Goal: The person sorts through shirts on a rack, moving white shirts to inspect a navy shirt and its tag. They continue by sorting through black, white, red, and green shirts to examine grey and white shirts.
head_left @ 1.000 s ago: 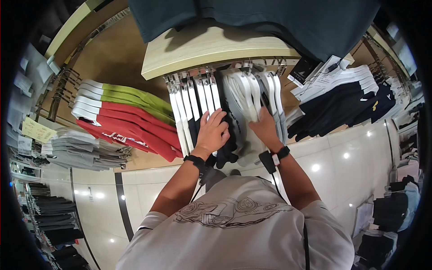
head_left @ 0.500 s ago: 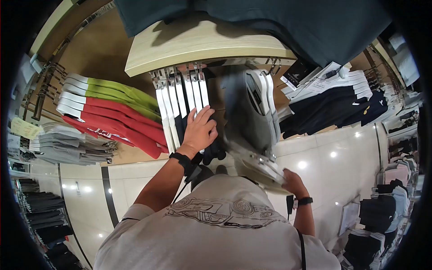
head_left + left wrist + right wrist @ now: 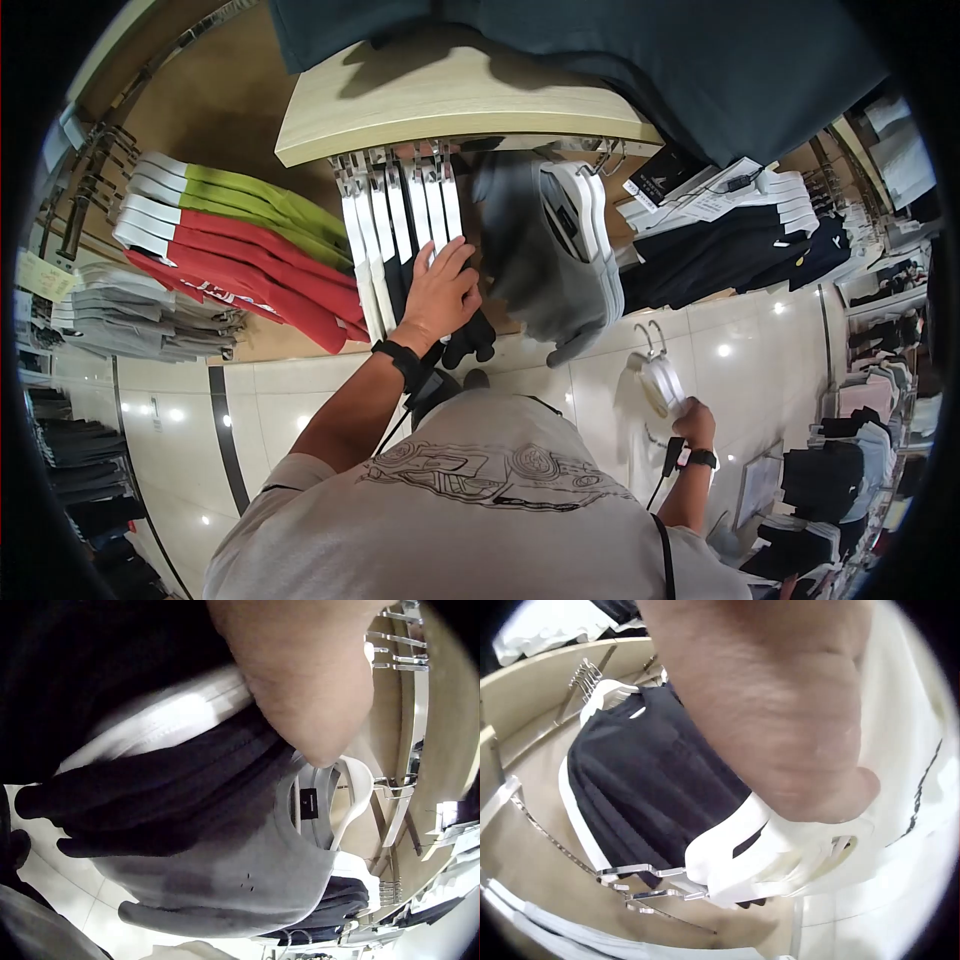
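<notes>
Out to the right of the body, my right hand point(image 3: 695, 425) grips white hangers point(image 3: 660, 385) with pale shirts on them, held off the rack over the floor. Their metal hooks point up and away; in the right wrist view the white hangers point(image 3: 724, 862) lie just below the hand. My left hand point(image 3: 438, 297) rests with fairly straight fingers against a row of black and white shirts point(image 3: 398, 270) hanging from the centre rack. To its right, beyond a gap, hangs a grey shirt point(image 3: 575, 290) on white hangers, its collar label visible in the left wrist view.
A wooden shelf point(image 3: 460, 105) with dark cloth above it juts over the centre rack. Red shirts point(image 3: 245, 265) and green shirts point(image 3: 265, 205) hang to the left, dark shirts point(image 3: 715, 245) to the right. A tag point(image 3: 715, 200) dangles at the shelf's right end.
My right hand has taken pale shirts on hangers off the centre rack and carried them right and toward my body. A gap has opened beside the grey shirt. My left hand stays against the row.
</notes>
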A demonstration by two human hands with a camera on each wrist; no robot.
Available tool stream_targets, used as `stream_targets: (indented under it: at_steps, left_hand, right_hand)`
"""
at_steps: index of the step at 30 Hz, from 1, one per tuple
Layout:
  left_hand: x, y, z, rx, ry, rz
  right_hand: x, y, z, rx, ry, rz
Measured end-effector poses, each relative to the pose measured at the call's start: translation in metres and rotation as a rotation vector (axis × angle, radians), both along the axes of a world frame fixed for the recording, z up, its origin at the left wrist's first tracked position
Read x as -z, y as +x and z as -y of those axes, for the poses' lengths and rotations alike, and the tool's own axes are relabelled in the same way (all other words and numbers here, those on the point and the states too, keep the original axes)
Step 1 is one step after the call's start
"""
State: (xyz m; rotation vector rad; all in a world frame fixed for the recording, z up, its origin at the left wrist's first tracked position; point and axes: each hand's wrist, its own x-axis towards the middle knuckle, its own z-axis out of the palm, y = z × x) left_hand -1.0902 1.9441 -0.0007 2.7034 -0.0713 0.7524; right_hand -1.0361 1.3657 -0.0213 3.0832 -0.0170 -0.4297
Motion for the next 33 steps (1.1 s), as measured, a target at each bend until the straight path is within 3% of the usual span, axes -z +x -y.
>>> stream_targets:
  at_steps: [5,13,17,24,27,33]
  left_hand:
    - [0.0,0.0,0.001,-0.002,-0.001,0.009]
    - [0.001,-0.001,0.001,0.002,0.024,0.007]
    - [-0.001,-0.002,0.001,0.011,0.019,0.006]
    - [-0.003,-0.002,0.003,-0.001,0.019,0.019]
    - [-0.004,-0.002,0.004,-0.009,0.022,-0.002]
    - [-0.003,0.002,0.003,-0.009,0.021,-0.009]
  right_hand:
    - [-0.028,0.034,-0.048,-0.038,0.066,0.136]
    - [-0.091,0.082,-0.156,-0.209,0.572,0.363]
    - [-0.096,0.111,-0.199,-0.24,0.659,0.364]
    - [-0.065,0.146,-0.265,-0.314,0.73,0.335]
    - [-0.038,0.152,-0.278,-0.473,0.777,0.331]
    - [-0.018,0.15,-0.283,-0.493,0.89,0.167]
